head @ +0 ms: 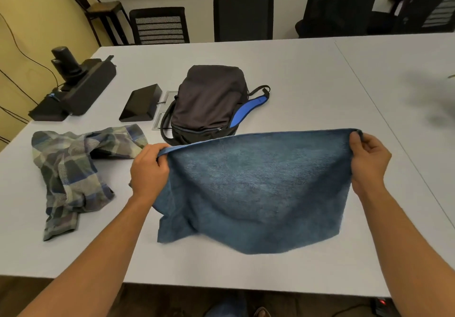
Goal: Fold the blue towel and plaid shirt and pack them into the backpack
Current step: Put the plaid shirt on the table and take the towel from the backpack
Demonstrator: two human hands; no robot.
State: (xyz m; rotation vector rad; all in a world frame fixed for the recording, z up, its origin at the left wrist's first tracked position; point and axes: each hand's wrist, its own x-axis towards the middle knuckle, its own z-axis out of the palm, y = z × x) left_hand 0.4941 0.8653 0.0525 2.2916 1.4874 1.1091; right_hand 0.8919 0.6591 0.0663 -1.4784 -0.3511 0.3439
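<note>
Towel corners pinched in your left hand (149,169) and right hand (368,159), blue towel (258,188) stretched taut above table (320,75) for folding; plaid shirt (71,169) crumpled left, backpack (209,102) zipped behind.

dark fabric backpack (209,102) on grey table (307,75) | crumpled plaid shirt (73,169) left-front of backpack | blue terry towel (253,188) before backpack | black wedge-shaped box (141,103) just left of backpack
</note>
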